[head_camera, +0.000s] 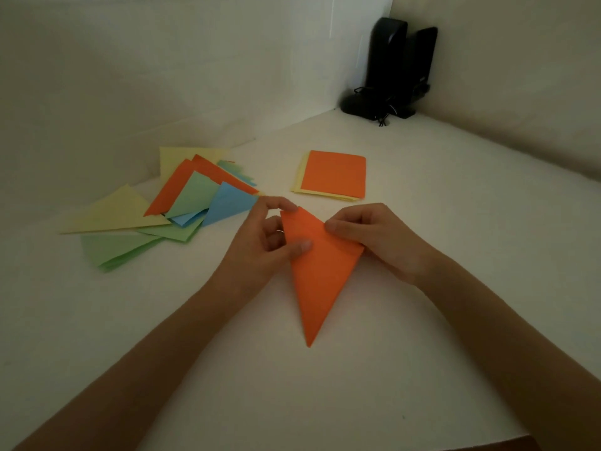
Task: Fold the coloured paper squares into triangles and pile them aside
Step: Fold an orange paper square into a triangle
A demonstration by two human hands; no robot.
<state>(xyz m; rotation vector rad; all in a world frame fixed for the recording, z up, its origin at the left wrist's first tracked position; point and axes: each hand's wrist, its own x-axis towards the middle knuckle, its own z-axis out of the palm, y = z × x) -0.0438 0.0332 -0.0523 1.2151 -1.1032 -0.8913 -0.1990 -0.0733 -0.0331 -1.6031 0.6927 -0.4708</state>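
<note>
Both hands are pinched on the orange triangle: left hand w/ thumb pressed on top of the sheet and index tip at the far corner, right hand curled over the far-right edge, fingertips on the paper. It lies on the white table right in front of me, long point aimed at my chest; can't tell if the far edge is flat or lifted a bit. Risks, as I judge them: if one hand lets go before the crease is pressed, the two layers may slide and the edges won't match, giving a skewed triangle. Too hard a pinch could wrinkle the thin paper. The pile of folded triangles sits near my left hand, loosely fanned, so a careless drop or a forearm sweep could scatter it more. The stack of squares, orange on top of yellow, is just past my hands and my knuckles could nudge it askew. Containers: none in view. No tray or box; pile and stack both lie bare on the table.
</note>
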